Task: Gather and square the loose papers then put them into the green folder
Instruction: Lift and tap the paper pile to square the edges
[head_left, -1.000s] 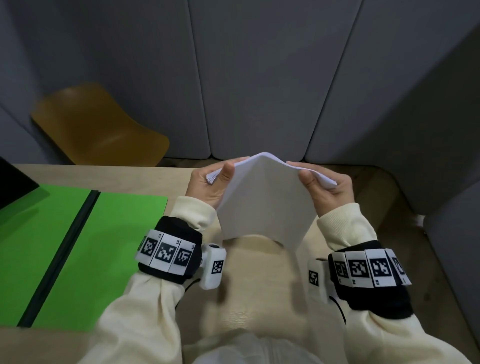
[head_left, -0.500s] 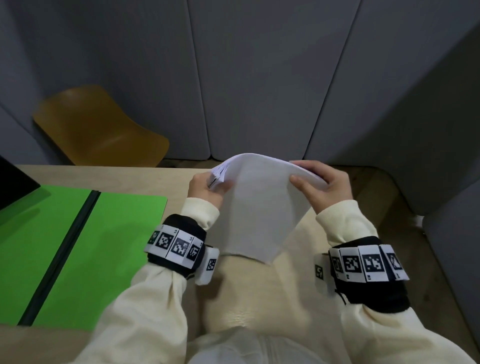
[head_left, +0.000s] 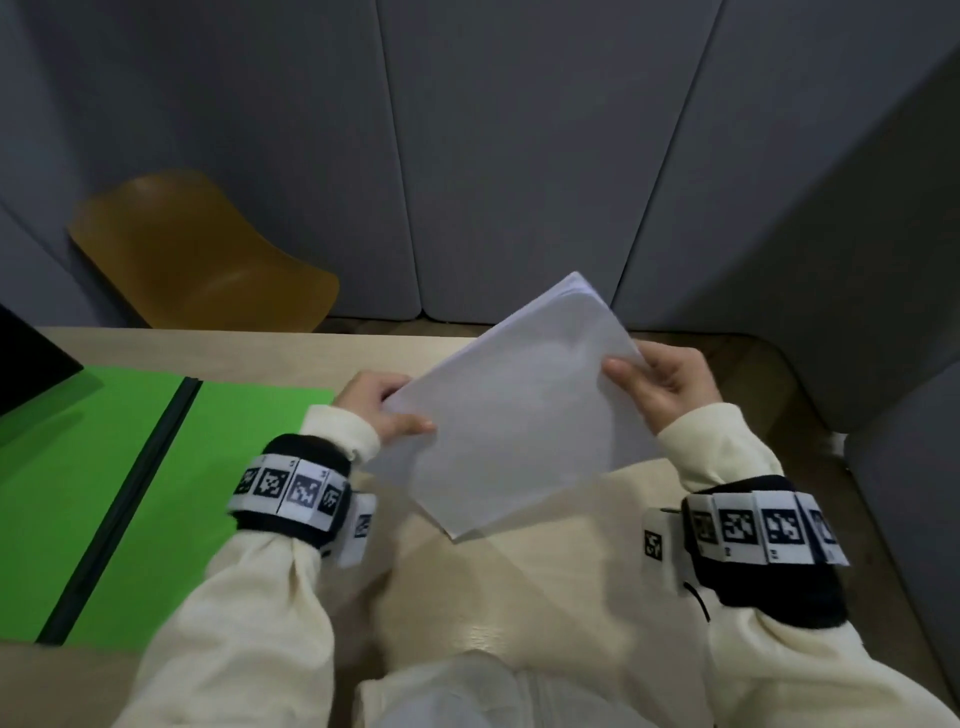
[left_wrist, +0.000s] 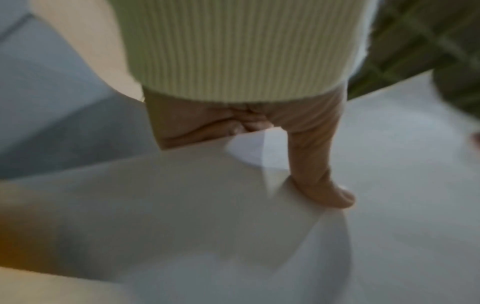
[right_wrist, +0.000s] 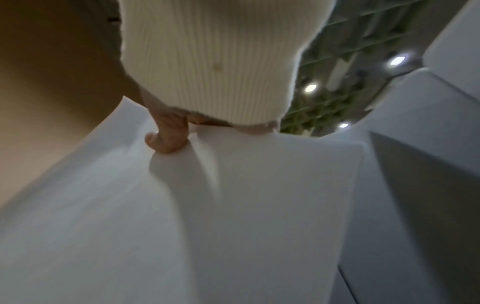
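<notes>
A stack of white papers (head_left: 519, 410) is held tilted in the air above the wooden table (head_left: 519, 597), one corner pointing up and away. My left hand (head_left: 382, 408) pinches its left corner, thumb on top. My right hand (head_left: 662, 387) grips the right edge with the thumb over the top sheet. The left wrist view shows the papers (left_wrist: 389, 185) under my left thumb, and the right wrist view shows the papers (right_wrist: 259, 205) dented by my right thumb. The green folder (head_left: 130, 483) lies open and flat on the table at the left, with a dark spine down its middle.
A mustard-yellow chair (head_left: 197, 254) stands behind the table at the left. Grey padded panels (head_left: 519, 130) wall the back and right side. A black object's corner (head_left: 26, 364) overlaps the folder's far left. The table's right corner is rounded.
The stack went from bowed and arched between both hands to flatter and rotated, its far corner now raised to the right. My left hand shifted down to the lower left corner.
</notes>
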